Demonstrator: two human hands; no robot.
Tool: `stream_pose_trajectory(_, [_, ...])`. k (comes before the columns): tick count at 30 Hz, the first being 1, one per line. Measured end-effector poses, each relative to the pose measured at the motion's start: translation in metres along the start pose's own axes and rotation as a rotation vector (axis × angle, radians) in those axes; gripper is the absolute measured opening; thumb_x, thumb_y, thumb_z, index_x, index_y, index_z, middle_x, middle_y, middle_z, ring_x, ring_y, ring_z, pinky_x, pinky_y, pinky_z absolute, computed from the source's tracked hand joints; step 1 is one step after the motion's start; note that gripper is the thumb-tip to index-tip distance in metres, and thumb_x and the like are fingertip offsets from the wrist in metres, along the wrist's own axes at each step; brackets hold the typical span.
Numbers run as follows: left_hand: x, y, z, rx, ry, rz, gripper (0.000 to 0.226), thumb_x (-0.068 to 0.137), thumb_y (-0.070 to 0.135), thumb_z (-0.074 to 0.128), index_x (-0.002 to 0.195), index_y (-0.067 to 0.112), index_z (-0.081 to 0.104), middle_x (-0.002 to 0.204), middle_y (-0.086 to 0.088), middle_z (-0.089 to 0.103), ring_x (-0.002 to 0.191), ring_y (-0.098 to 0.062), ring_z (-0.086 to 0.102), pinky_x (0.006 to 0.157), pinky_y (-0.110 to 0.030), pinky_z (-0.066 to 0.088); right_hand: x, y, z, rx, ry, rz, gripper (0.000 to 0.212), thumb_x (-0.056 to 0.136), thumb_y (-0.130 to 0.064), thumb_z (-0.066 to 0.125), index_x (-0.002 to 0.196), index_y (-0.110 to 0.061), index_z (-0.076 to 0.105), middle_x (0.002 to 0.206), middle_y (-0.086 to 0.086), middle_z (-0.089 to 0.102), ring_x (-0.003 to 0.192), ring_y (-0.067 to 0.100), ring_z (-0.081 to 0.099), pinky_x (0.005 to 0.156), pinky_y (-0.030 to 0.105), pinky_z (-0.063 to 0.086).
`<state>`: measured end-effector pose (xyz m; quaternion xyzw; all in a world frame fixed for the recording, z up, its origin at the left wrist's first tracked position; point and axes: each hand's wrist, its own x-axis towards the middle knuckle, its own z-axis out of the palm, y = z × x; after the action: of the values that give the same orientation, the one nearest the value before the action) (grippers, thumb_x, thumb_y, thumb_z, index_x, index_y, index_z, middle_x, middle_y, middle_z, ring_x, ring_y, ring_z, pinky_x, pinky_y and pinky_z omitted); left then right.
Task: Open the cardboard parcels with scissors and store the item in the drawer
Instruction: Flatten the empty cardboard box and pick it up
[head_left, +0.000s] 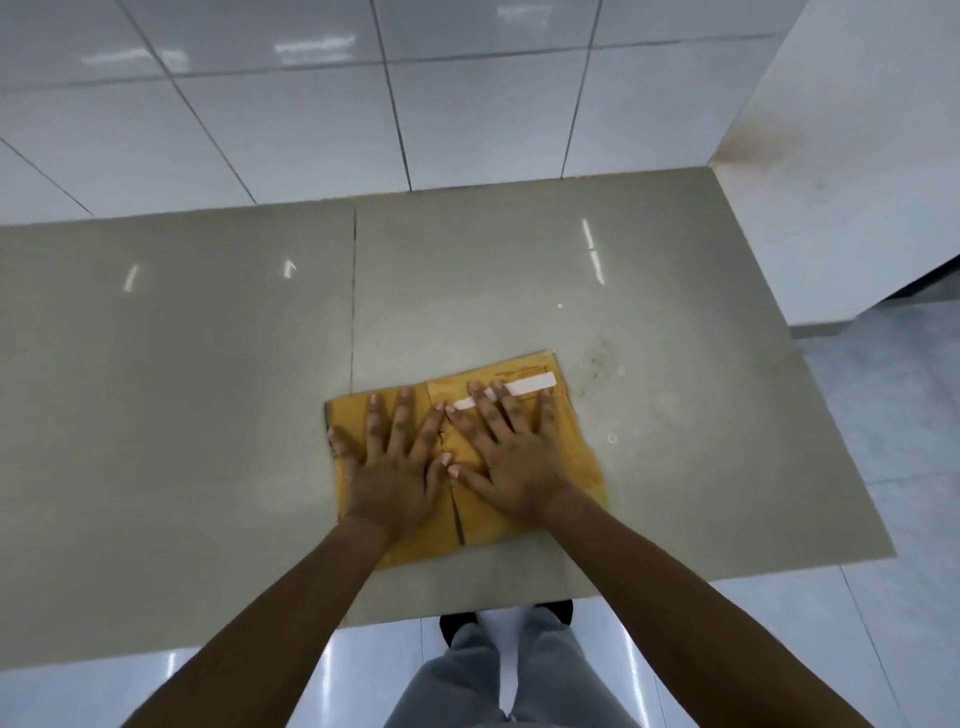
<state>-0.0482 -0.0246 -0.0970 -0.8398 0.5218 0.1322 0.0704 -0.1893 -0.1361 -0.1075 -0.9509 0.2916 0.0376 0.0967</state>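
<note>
— What's under those palms?

— A flattened cardboard parcel (519, 410), mustard-yellow, lying near the front edge of the surface (208, 389). It looks pressed out into panels; a dark seam runs down its middle between the two hands, and a pale strip (524, 388) of tape or label crosses the far right panel.

— And the hands?

— Both flat on it. The left hand (392, 467) covers the left panel, the right hand (511, 457) the right one, fingers (404, 415) spread wide, gripping nothing. Thumbs nearly meet over the seam.

— So what would do this step well?

— I'd judge it's a flattening press. Even weight through the palms, pushing outward from the seam, so the thin card lies without springing back. The card looks matte and slightly creased; the surface is glossy grey tile that throws back the lights, so the cardboard may slide if pushed sideways.

— Scissors? A drawer?

— Neither in sight. Only white wall tiles (467, 93) behind.
</note>
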Motion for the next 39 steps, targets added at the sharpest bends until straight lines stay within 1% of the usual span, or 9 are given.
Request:
stream_pose_trajectory(4, [0.013, -0.006, -0.034, -0.062, -0.215, -0.001, 0.073, 0.088, 0.071, 0.028, 0.149, 0.048, -0.005, 0.162, 0.004, -0.014, 0.148, -0.032, -0.014, 0.109, -0.072, 0.005, 0.011, 0.008, -0.018, 0.111, -0.091, 0.014, 0.075, 0.081, -0.076, 0.032, 0.148, -0.046, 0.014, 0.162, -0.006, 0.006, 0.149, 0.021, 0.002, 0.11, 0.068, 0.004])
stream_pose_trajectory(10, [0.008, -0.017, -0.049, 0.022, -0.438, 0.022, 0.128, 0.049, 0.093, 0.054, 0.136, 0.055, -0.031, 0.149, -0.001, -0.046, 0.138, -0.037, -0.038, 0.101, -0.079, -0.002, 0.005, 0.021, -0.016, -0.048, -0.057, -0.088, 0.081, 0.079, -0.082, 0.022, 0.149, -0.046, 0.006, 0.163, 0.001, -0.001, 0.149, 0.028, -0.001, 0.105, 0.075, -0.001])
stream_pose_trajectory(16, [0.008, -0.018, -0.032, -0.023, -0.424, 0.018, 0.133, 0.044, 0.094, 0.054, 0.129, 0.056, -0.04, 0.139, 0.003, -0.057, 0.129, -0.035, -0.049, 0.101, -0.08, -0.001, 0.002, 0.018, 0.0, -0.066, 0.022, -0.062, 0.079, 0.081, -0.081, 0.022, 0.15, -0.043, 0.012, 0.163, 0.004, 0.009, 0.149, 0.03, 0.008, 0.102, 0.076, 0.006])
stream_pose_trajectory(23, [0.018, -0.01, -0.041, -0.024, -0.569, -0.053, 0.137, 0.043, 0.089, 0.062, 0.12, 0.055, -0.046, 0.132, 0.002, -0.063, 0.126, -0.036, -0.052, 0.101, -0.08, 0.0, 0.005, 0.019, -0.006, 0.039, -0.017, -0.018, 0.082, 0.076, -0.083, 0.029, 0.148, -0.046, 0.013, 0.163, -0.004, 0.004, 0.15, 0.022, 0.0, 0.108, 0.071, -0.006])
stream_pose_trajectory(27, [0.007, -0.025, -0.038, -0.211, -0.36, 0.005, 0.124, 0.051, 0.089, 0.058, 0.137, 0.058, -0.025, 0.15, 0.006, -0.044, 0.14, -0.032, -0.035, 0.106, -0.073, 0.006, 0.001, 0.023, -0.021, 0.349, 0.094, 0.191, 0.082, 0.074, -0.074, 0.053, 0.145, -0.042, 0.028, 0.16, -0.006, 0.016, 0.148, 0.019, 0.01, 0.116, 0.057, 0.006])
stream_pose_trajectory(31, [-0.013, -0.04, -0.044, -0.674, 0.223, -0.327, 0.09, 0.082, 0.051, 0.067, 0.152, 0.024, 0.016, 0.16, -0.016, 0.012, 0.146, -0.037, 0.014, 0.112, -0.055, 0.022, -0.015, 0.021, -0.036, 0.517, 0.401, 0.775, 0.071, 0.08, -0.051, 0.065, 0.138, -0.021, 0.038, 0.14, 0.007, 0.044, 0.127, 0.031, 0.041, 0.096, 0.049, 0.038])
stream_pose_trajectory(33, [-0.019, -0.041, -0.047, -0.898, 0.202, -0.633, 0.086, 0.085, 0.035, 0.069, 0.149, 0.01, 0.017, 0.151, -0.025, 0.028, 0.135, -0.045, 0.032, 0.108, -0.054, 0.033, -0.018, 0.017, -0.043, 0.545, 0.295, 0.903, 0.072, 0.081, -0.047, 0.066, 0.137, -0.017, 0.034, 0.135, 0.011, 0.046, 0.122, 0.033, 0.043, 0.093, 0.049, 0.04])
stream_pose_trajectory(35, [-0.018, -0.044, -0.044, -1.136, 0.047, -0.81, 0.095, 0.082, 0.04, 0.071, 0.147, 0.011, 0.009, 0.147, -0.024, 0.033, 0.128, -0.045, 0.04, 0.102, -0.057, 0.041, -0.018, 0.014, -0.049, 0.585, 0.2, 0.947, 0.07, 0.081, -0.048, 0.065, 0.135, -0.016, 0.033, 0.132, 0.011, 0.048, 0.121, 0.035, 0.044, 0.093, 0.049, 0.04])
stream_pose_trajectory(39, [-0.016, -0.049, -0.057, -1.287, -0.101, -0.83, 0.105, 0.067, 0.049, 0.082, 0.145, 0.005, 0.027, 0.142, -0.018, 0.046, 0.126, -0.04, 0.046, 0.101, -0.057, 0.043, -0.016, 0.015, -0.056, 0.76, 0.166, 1.014, 0.068, 0.079, -0.047, 0.067, 0.133, -0.02, 0.036, 0.132, 0.01, 0.049, 0.122, 0.035, 0.045, 0.096, 0.05, 0.039])
